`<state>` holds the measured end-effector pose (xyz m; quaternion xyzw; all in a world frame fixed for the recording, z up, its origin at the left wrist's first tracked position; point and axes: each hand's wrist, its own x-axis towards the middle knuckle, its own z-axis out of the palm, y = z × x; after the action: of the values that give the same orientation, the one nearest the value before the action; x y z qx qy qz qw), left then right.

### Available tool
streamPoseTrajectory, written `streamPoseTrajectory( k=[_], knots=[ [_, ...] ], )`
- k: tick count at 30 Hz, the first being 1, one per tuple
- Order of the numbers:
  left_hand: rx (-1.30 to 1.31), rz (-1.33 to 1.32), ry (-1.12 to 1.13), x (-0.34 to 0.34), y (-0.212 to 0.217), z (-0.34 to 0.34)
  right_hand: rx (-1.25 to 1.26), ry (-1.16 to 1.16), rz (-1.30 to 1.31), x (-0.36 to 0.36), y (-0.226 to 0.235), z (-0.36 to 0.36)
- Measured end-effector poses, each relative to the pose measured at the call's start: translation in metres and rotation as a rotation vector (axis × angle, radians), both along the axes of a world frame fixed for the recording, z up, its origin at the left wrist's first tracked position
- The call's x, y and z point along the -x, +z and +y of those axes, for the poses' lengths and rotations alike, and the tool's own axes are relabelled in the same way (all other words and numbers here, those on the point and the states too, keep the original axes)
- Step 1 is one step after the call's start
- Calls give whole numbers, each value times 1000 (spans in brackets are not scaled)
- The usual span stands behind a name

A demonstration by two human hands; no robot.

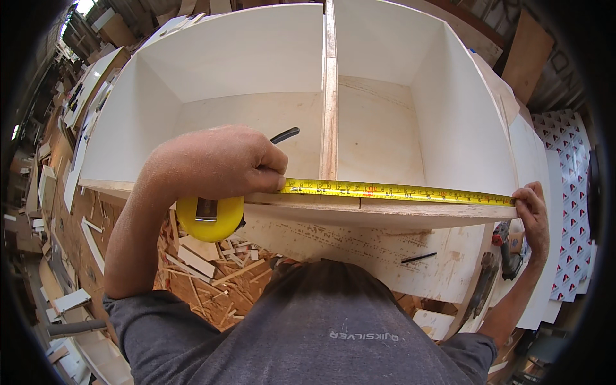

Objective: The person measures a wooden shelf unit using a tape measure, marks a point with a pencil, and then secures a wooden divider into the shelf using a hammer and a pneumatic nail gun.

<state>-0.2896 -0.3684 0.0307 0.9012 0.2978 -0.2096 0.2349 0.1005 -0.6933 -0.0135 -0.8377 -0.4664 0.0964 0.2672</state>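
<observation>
Nearest, a dark shirt (308, 321) is seen below a pale, scuffed panel (359, 250), on which a slender dark stick (418, 258) is lying. The floor to its left is littered with wood offcuts (199, 256); under the right corner, room is narrowed by a power tool (511, 262). Along the front edge (417, 210) of a white box (465, 109), the blade of a yellow tape measure (410, 192) is stretched to the right corner, past the divider (328, 102). The case (205, 232) is hung below the left wrist. The blade is pinched by the left hand (234, 157), wrist bent; its far end is held at the corner by the right hand (531, 208), fingers curled. A black curved item (284, 135) is seen behind the left hand; whether it is held cannot be told. Two open-topped compartments are formed by the divider. Beyond, a brown board (528, 54) is leaned upright
</observation>
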Motion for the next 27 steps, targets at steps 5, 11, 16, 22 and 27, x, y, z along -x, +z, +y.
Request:
streamPoseTrajectory(
  k=[5,11,16,22,27],
  knots=[
    [-3,-16,-1,1,-1,0,-12,-9,11,1,-1,0],
    [5,-29,-39,0,-1,0,12,23,-20,-4,-2,0],
    [-2,-67,-44,1,-2,2,-7,14,26,-3,-2,-1],
    [5,-80,-58,-1,2,7,-35,8,22,2,-4,1],
    [46,-70,-45,1,3,5,-42,-8,43,1,-3,-1]
  ],
)
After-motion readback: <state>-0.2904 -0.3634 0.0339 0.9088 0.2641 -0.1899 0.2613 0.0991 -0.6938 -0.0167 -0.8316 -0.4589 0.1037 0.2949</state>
